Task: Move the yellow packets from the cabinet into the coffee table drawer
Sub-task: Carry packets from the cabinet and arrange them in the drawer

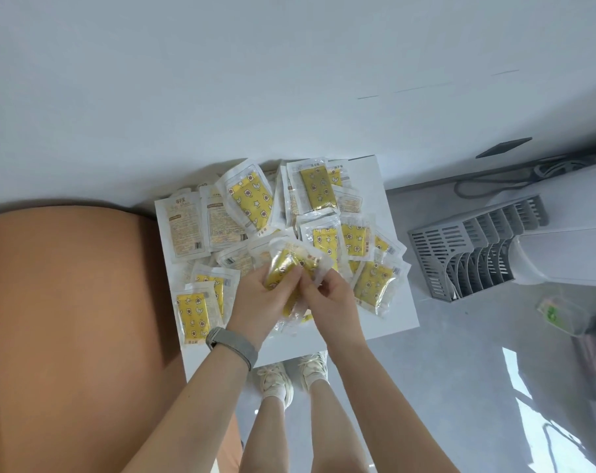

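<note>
Step in hand: you are gathering yellow packets (252, 196) off the white cabinet top (397, 312), building a bundle (291, 268) between both hands; by my reading this is still the collecting stage, with nothing on its way to the drawer yet.

Left hand: your left hand (260, 302), the one wearing the grey wristband (231, 346), is curling its fingers around the lower left of the bundle and gripping it.

Right hand: your right hand (327, 297) is pinching the crinkled clear wrapper at the bundle's right edge, fingers bent in tight.

Where the packets are: most are lying scattered and overlapping on the cabinet top, some showing the yellow patterned face, some showing the printed back, like the two beside the orange rounded seat (71, 319).

Drawer: the coffee table drawer is not showing anywhere here, so I cannot tell you where it lies.

Next move: you are likely needing to firm up the bundle in one hand, freeing the other to sweep in more loose packets; the slick wrappers look apt to slide apart.

Nearby: a grey slotted rack (460, 250) is lying on the floor to your right.
</note>
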A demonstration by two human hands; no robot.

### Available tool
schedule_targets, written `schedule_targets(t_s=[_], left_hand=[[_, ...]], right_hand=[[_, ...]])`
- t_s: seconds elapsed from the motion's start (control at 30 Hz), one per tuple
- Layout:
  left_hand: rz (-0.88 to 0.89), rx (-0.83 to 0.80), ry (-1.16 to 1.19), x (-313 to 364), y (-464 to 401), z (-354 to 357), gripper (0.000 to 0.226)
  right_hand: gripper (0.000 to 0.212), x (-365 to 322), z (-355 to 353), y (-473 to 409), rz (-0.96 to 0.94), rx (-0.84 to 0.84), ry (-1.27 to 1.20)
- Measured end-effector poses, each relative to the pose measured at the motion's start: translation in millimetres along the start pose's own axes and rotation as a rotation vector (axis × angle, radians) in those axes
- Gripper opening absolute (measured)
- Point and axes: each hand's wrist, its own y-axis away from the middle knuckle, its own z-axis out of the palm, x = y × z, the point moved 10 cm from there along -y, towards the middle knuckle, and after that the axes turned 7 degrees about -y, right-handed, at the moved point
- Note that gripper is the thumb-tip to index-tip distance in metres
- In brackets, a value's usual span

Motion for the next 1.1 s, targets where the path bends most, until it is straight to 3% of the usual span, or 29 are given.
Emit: schedule_targets(t_s=[0.13, 0.23, 0.33, 0.43, 0.53, 0.83, 0.97, 1.1], left_hand=[[-0.045, 0.032, 0.077, -10, -2, -14, 0.007], [-0.09, 0.068, 0.157, -17, 0, -22, 0.005], [-0.1, 0.088, 0.196, -23, 0, -29, 0.004], [-0.112, 0.05, 0.277, -26, 2, -28, 0.003], [-0.11, 0.036, 0.316, -31, 1, -30, 0.009], [-0.129, 0.065, 0.357, -38, -1, -35, 0.008], [-0.171, 0.083, 0.358, -45, -3, -38, 0.011], [-0.179, 0.069, 0.368, -48, -8, -43, 0.081]], right_hand=[[0.027, -9, -14, -8, -0.026, 0.011, 0.069], [0.038, -7, -69, -23, -0.093, 0.317, 0.164], [0.075, 27, -123, -38, 0.067, 0.603, 0.295], [0.104, 60, -138, -46, 0.281, 0.605, 0.395], [0.112, 67, -140, -52, 0.293, 0.584, 0.523], [0.088, 69, -139, -51, 0.19, 0.62, 0.232], [0.05, 73, -140, -40, 0.213, 0.597, 0.24], [0.037, 80, -146, -18, 0.195, 0.613, 0.116]])
